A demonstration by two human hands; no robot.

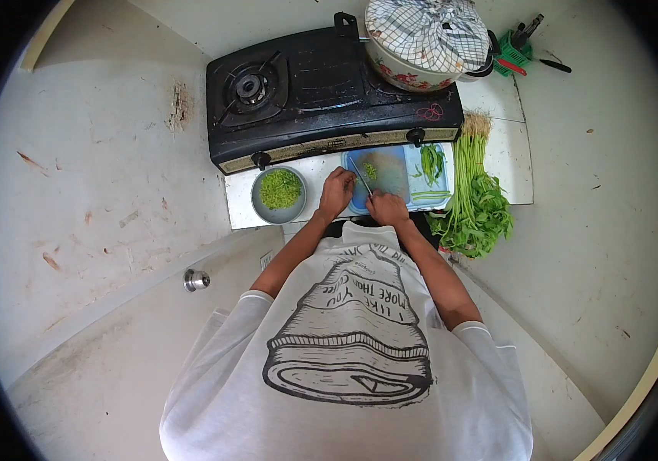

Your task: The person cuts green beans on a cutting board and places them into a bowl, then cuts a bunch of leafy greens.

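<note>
My right hand (388,208) is wrapped round the handle of a knife (361,175), whose blade points up and left over a blue-edged cutting board (353,201). Just left of the blade is my left hand (336,192), fingers curled together at the board's edge; whatever they pinch is hidden. A small heap of chopped greens (370,170) lies on the board, right of the blade. To the left stands a grey bowl (256,201) holding finely chopped greens (279,189). Beside the board, a light blue tray (445,178) carries green chillies (430,163) and thin green stalks (429,195).
A black two-burner stove (321,84) spans the back of the white counter (317,167). On it stands a large pot (413,77) with a checked cloth (436,34). Rooted leafy greens (476,192) hang over the counter's right edge. A green basket (515,52) holds utensils.
</note>
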